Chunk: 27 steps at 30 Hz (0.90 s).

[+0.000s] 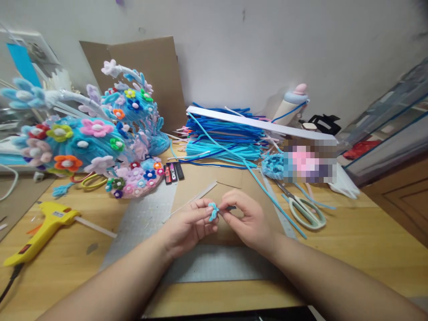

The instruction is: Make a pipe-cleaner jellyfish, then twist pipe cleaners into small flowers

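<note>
My left hand (189,223) and my right hand (245,218) meet over the middle of the table, above a sheet of brown cardboard (200,183). Between their fingertips they pinch a small light-blue pipe-cleaner piece (213,211), bent into loops. My right hand also seems to hold a thin dark tool (231,207) by its tip. Both sets of fingers are curled tight around the piece.
A yellow glue gun (40,229) lies front left. Blue pipe-cleaner ornaments covered in coloured flowers (90,138) stand at the left. A stack of blue pipe cleaners (220,136) lies behind, with scissors (304,209) and a metal ruler (277,209) to the right.
</note>
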Each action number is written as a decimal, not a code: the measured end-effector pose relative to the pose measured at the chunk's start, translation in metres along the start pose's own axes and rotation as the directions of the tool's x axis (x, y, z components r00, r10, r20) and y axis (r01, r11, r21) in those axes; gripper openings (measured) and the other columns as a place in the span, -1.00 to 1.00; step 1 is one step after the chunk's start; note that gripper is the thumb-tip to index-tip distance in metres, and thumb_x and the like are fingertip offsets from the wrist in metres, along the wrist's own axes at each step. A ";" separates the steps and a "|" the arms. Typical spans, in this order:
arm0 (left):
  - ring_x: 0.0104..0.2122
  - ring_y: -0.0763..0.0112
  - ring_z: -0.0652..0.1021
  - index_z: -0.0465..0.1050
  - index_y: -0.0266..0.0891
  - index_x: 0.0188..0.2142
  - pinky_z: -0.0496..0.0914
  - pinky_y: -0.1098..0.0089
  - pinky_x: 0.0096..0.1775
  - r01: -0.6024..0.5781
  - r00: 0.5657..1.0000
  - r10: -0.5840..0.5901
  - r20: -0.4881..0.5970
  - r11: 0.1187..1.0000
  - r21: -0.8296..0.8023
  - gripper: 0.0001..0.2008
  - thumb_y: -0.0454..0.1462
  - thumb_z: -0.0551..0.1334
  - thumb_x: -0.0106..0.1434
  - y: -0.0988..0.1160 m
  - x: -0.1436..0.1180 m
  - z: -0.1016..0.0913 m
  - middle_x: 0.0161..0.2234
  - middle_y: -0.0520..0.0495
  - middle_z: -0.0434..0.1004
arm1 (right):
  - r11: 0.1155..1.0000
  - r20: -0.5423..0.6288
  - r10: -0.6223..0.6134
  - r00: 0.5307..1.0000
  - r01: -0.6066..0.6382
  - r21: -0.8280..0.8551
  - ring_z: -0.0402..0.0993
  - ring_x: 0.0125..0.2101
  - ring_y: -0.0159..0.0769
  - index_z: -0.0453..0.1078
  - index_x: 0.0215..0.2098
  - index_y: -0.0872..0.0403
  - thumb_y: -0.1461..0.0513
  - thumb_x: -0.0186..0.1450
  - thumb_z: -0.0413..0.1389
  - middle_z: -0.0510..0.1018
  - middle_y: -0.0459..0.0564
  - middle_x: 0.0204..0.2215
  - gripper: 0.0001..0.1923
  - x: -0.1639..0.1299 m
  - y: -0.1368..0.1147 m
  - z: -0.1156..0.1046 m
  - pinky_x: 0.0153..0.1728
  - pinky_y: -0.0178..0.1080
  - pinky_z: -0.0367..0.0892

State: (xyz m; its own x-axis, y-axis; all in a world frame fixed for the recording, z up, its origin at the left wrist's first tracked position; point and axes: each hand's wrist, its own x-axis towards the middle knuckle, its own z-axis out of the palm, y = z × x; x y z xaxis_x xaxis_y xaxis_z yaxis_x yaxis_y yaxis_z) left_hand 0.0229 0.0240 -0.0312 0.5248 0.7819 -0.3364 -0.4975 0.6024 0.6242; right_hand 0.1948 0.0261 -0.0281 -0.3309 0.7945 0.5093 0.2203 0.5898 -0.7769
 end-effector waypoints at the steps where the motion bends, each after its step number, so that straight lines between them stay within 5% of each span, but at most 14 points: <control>1: -0.45 0.55 0.46 0.42 -0.31 -0.34 0.40 0.51 -0.35 -0.015 1.000 0.015 0.005 1.000 0.015 -0.84 -0.34 0.36 0.08 0.000 0.000 0.000 -0.44 0.00 0.45 | 1.000 0.017 0.010 1.000 -0.010 0.008 0.37 -0.36 -0.33 0.35 -0.34 0.05 0.34 0.25 0.06 0.45 -0.06 -0.42 -0.93 0.000 0.000 0.000 -0.31 -0.26 0.28; 6: -0.44 0.58 0.46 0.42 -0.32 -0.31 0.37 0.56 -0.38 -0.127 0.991 0.129 -0.018 0.988 0.090 -0.82 -0.36 0.36 0.08 0.002 0.000 0.000 -0.39 -0.01 0.47 | 0.983 0.119 0.172 0.978 -0.178 0.045 0.35 -0.41 -0.36 0.35 -0.37 0.07 0.29 0.27 0.06 0.43 -0.09 -0.47 -0.94 0.001 0.000 0.001 -0.35 -0.29 0.27; 11: -0.49 0.59 0.45 0.43 -0.34 -0.36 0.38 0.53 -0.40 -0.051 0.999 0.051 0.007 0.995 0.085 -0.82 -0.32 0.37 0.07 0.003 0.000 0.001 -0.45 0.01 0.47 | 0.993 0.088 0.104 0.991 -0.109 0.055 0.34 -0.39 -0.35 0.33 -0.40 0.07 0.31 0.26 0.06 0.42 -0.08 -0.45 -0.93 0.001 -0.001 0.000 -0.31 -0.28 0.26; 17: -0.50 0.59 0.47 0.43 -0.34 -0.37 0.37 0.55 -0.39 -0.121 0.992 0.125 -0.023 0.983 0.138 -0.79 -0.32 0.41 0.02 0.003 0.000 0.001 -0.46 0.02 0.50 | 0.942 0.169 0.260 0.951 -0.288 0.173 0.37 -0.40 -0.35 0.32 -0.40 0.08 0.27 0.26 0.05 0.43 -0.08 -0.46 -0.93 0.003 -0.001 0.000 -0.31 -0.28 0.29; 27: -0.50 0.60 0.44 0.44 -0.33 -0.40 0.38 0.52 -0.37 -0.016 1.000 0.012 0.029 0.991 0.130 -0.80 -0.25 0.38 0.07 0.003 -0.001 0.001 -0.46 0.03 0.46 | 0.985 0.124 0.152 0.980 -0.161 0.061 0.36 -0.41 -0.37 0.32 -0.41 0.07 0.31 0.25 0.05 0.43 -0.09 -0.47 -0.93 0.002 -0.007 -0.003 -0.34 -0.29 0.27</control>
State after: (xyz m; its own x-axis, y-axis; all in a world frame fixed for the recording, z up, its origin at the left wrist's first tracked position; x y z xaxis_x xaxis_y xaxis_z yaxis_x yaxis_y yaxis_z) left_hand 0.0218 0.0245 -0.0281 0.5385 0.7843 -0.3081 -0.4115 0.5639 0.7160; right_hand 0.1954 0.0243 -0.0206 -0.4049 0.8508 0.3350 0.2146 0.4445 -0.8697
